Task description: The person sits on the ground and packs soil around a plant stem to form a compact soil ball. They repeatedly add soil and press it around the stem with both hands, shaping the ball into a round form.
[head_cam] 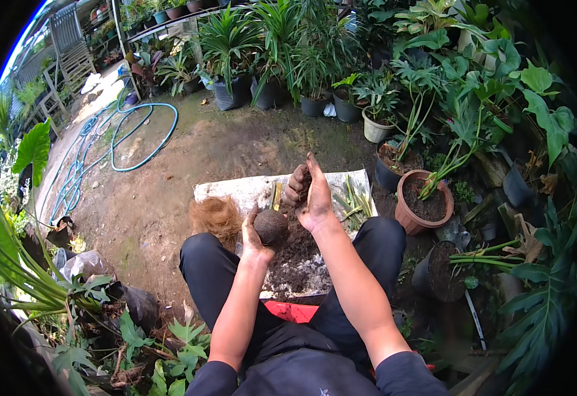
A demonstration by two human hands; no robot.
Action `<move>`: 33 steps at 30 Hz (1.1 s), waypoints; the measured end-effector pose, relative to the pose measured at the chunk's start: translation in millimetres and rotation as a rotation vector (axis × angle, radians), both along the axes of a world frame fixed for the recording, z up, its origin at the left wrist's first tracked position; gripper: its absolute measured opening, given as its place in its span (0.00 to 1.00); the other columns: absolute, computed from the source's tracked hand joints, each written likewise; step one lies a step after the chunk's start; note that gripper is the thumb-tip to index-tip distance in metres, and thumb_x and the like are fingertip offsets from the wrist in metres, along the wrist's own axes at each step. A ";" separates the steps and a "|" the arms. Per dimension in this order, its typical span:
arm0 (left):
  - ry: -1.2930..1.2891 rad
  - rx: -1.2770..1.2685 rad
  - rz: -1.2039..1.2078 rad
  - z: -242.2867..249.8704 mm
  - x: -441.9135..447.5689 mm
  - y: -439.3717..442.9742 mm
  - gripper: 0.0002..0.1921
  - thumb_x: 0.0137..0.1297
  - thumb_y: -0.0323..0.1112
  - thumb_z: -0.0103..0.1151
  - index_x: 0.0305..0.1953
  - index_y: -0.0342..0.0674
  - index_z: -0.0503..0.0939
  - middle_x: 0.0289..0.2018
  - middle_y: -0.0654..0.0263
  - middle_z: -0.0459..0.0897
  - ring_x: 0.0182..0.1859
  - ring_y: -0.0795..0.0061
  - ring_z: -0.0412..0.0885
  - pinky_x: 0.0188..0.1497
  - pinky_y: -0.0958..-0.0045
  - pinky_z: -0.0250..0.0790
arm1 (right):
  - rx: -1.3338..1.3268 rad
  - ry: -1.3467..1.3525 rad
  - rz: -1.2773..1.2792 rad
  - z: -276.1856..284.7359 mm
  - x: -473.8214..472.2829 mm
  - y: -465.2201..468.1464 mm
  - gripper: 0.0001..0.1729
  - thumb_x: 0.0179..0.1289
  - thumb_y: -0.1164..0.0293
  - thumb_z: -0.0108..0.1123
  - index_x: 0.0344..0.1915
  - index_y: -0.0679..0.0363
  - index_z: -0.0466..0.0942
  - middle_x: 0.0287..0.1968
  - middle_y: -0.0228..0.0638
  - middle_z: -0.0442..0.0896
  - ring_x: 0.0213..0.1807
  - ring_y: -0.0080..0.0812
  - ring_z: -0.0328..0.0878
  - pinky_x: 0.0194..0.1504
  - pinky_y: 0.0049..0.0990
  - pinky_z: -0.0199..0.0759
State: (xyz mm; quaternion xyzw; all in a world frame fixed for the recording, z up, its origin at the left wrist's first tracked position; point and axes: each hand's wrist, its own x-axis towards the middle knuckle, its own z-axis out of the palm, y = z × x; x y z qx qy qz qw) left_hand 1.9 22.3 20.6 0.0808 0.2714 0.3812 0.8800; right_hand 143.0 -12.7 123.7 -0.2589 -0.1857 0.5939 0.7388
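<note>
My left hand (252, 240) holds a round ball of dark soil (271, 227) at its left side, above a white sheet (229, 187) on the ground. To the right and slightly farther off, my right hand (313, 195) is raised with curled fingers around some dark, crumbly soil; its fingers and palm are dirt-stained. Loose soil (298, 257) is heaped on the sheet below both hands. Brown coir-like fibre (215, 216) lies in a tangle left of the ball. Cut green leaf pieces (355, 200) rest on the sheet's right side, and a yellow-green strip (276, 195) lies between the hands.
A terracotta-coloured pot (424, 203) stands by my right knee, with a black pot (397, 166) behind it. Potted plants line the back and right. A blue hose (144, 168) lies coiled on bare ground at left. Something red (292, 312) shows between my legs.
</note>
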 end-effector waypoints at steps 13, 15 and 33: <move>-0.056 0.057 0.096 -52.2 18.7 7.9 0.15 0.80 0.45 0.45 0.54 0.46 0.79 0.50 0.63 0.85 0.51 0.67 0.85 0.57 0.59 0.79 | 0.075 -1.217 -0.406 -108.4 -32.5 -11.9 0.16 0.74 0.65 0.56 0.46 0.65 0.85 0.47 0.42 0.89 0.51 0.40 0.85 0.55 0.33 0.76; -0.113 0.042 0.110 -59.8 15.4 8.9 0.16 0.80 0.45 0.45 0.55 0.45 0.79 0.52 0.62 0.85 0.53 0.66 0.84 0.58 0.59 0.78 | 0.222 -1.471 -0.460 -108.3 -33.4 -13.6 0.15 0.72 0.66 0.57 0.46 0.64 0.86 0.50 0.42 0.88 0.55 0.45 0.84 0.59 0.35 0.75; -0.217 -0.130 0.139 -56.1 7.8 2.4 0.15 0.74 0.46 0.53 0.52 0.46 0.80 0.48 0.61 0.85 0.50 0.64 0.85 0.57 0.59 0.79 | 0.192 -1.296 -0.153 -119.8 -27.7 -15.1 0.19 0.75 0.65 0.57 0.57 0.65 0.82 0.57 0.44 0.84 0.62 0.40 0.79 0.66 0.34 0.68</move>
